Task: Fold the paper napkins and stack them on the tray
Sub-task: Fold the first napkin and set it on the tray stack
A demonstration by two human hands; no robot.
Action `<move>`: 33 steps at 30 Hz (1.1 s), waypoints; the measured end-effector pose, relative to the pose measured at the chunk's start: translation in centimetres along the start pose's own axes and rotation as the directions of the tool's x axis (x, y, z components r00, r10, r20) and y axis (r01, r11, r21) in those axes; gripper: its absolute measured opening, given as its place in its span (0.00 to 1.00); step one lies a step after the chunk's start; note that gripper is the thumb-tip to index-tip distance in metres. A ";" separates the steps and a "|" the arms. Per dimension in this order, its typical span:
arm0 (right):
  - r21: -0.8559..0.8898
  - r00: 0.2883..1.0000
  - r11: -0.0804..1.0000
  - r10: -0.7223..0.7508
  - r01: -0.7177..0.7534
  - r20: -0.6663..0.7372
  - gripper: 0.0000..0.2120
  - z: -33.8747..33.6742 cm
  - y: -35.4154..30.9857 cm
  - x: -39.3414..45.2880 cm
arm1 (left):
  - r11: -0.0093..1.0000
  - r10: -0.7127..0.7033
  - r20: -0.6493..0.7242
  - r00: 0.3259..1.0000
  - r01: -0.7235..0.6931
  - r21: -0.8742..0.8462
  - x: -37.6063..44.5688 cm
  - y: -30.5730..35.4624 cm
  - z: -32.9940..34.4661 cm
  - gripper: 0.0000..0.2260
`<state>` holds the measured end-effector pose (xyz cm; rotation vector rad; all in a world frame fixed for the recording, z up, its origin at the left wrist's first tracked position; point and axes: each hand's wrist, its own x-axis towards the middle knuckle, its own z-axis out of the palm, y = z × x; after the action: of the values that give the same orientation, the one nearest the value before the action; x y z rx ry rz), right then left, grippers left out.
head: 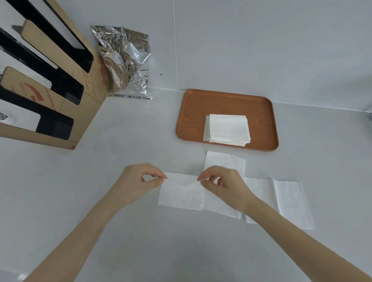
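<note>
White counter point(137, 126) | left hand point(137, 181) and right hand point(223, 182) each pinch far edge of flat napkin point(183, 196), tray point(192, 110) just beyond | risk: thin paper tears or fold skews if corners misalign

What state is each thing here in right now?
Tray: flat on the counter, holds a stack.
Stack: folded napkins, piled on the tray.
Napkin: flat, far edge pinched by both hands.
Left hand: pinching the napkin.
Right hand: pinching the napkin.
Spare napkins: unfolded, on the counter.
Foil bag: crumpled, opened.
</note>
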<state>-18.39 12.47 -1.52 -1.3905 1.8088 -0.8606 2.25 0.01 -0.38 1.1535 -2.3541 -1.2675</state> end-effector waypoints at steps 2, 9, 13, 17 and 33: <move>-0.075 0.999 0.997 -0.031 0.035 0.043 0.06 0.8 0.7 -1.2 | 0.999 0.019 0.033 0.999 -0.021 0.047 -0.8 -0.9 0.7 0.05; -0.378 0.967 0.903 -0.125 0.204 0.222 0.10 2.2 2.8 -3.2 | 0.965 0.001 0.164 0.986 -0.044 0.260 -1.7 -2.5 2.0 0.18; -0.361 0.983 0.916 -0.180 0.176 0.022 0.08 1.5 2.3 -1.6 | 0.976 0.021 -0.008 1.000 -0.019 0.219 0.4 -1.0 1.9 0.06; -0.441 0.976 0.891 -0.180 0.110 -0.120 0.06 2.1 2.2 1.0 | 0.955 0.019 -0.060 0.998 0.000 0.297 2.7 -1.0 2.7 0.08; -0.327 0.983 0.940 -0.142 0.097 -0.119 0.03 0.5 0.8 2.1 | 0.977 0.059 0.064 0.996 -0.071 0.202 4.4 0.5 2.7 0.03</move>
<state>-18.85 10.56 -2.74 -1.6952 2.0585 -0.7659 -2.34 -1.41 -2.23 1.0997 -2.5918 -1.0718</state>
